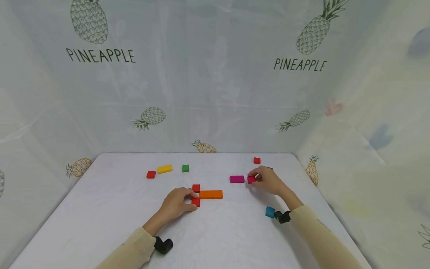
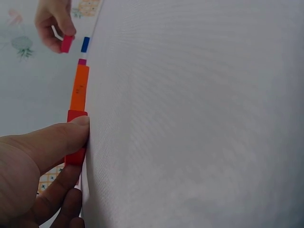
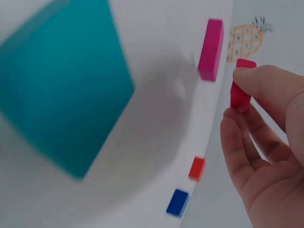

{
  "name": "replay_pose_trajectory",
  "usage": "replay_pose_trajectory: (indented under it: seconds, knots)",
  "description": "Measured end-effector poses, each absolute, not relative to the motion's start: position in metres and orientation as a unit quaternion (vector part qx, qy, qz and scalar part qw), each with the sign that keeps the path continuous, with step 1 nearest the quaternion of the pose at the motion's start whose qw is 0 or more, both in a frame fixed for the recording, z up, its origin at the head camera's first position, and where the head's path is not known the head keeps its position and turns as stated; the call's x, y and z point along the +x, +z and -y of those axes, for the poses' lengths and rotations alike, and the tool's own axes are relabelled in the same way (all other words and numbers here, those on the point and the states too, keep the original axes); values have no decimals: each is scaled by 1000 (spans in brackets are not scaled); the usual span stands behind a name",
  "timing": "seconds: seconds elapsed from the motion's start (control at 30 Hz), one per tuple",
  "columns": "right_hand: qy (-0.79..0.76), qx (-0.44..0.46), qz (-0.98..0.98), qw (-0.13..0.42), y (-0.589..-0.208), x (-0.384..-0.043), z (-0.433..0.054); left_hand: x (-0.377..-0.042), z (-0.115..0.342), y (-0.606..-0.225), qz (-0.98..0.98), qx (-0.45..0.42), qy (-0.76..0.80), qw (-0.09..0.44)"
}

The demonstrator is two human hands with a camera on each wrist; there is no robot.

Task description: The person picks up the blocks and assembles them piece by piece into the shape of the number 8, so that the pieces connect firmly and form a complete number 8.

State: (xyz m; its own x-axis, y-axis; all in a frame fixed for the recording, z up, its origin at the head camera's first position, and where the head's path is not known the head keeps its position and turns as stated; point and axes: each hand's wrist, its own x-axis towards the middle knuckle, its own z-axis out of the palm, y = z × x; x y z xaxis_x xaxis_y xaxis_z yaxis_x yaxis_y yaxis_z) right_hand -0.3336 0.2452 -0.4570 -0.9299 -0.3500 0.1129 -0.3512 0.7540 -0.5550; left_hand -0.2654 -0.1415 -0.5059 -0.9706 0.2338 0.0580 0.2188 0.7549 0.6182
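Observation:
My left hand (image 1: 178, 203) pinches a red block (image 1: 196, 202) between thumb and fingers, low at the white table. A second red block (image 1: 196, 188) lies just beyond it, and a long orange block (image 1: 211, 194) extends to the right from beside the pair. In the left wrist view the thumb lies across the red block (image 2: 75, 156). My right hand (image 1: 268, 181) holds a pinkish-red block (image 3: 241, 85) by thumb and fingertips, raised over the table in the right wrist view. Left of that hand lies a magenta block (image 1: 237, 179).
A teal block (image 1: 270, 212) sits beside the right wrist's black mount (image 1: 282, 217). Farther back are a red block (image 1: 256, 160) and a blue block (image 3: 177, 203), partly hidden in the head view. Red (image 1: 151, 174), yellow (image 1: 165, 169) and green (image 1: 185, 168) blocks lie back left.

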Motion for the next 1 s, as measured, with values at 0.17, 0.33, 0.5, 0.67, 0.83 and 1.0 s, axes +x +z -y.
replay_pose_trajectory:
  seconds: [0.17, 0.33, 0.5, 0.67, 0.83, 1.0]
  knots:
    - [305, 205, 930, -8, -458, -329, -227, -265, 141, -504, -937, 118, 328, 13]
    - [302, 227, 926, -14, -461, -325, -210, -266, 141, -504, -938, 121, 326, 13]
    - [292, 234, 927, -14, -463, -323, -195, -266, 141, -505, -938, 120, 324, 13]
    - [292, 243, 925, -17, -466, -323, -181, -266, 141, -506, -938, 120, 324, 12]
    - [293, 257, 921, -17, -470, -323, -170, -265, 141, -505, -937, 117, 329, 13]
    - [295, 257, 920, -20, -472, -323, -162, -265, 141, -503, -936, 121, 329, 14]
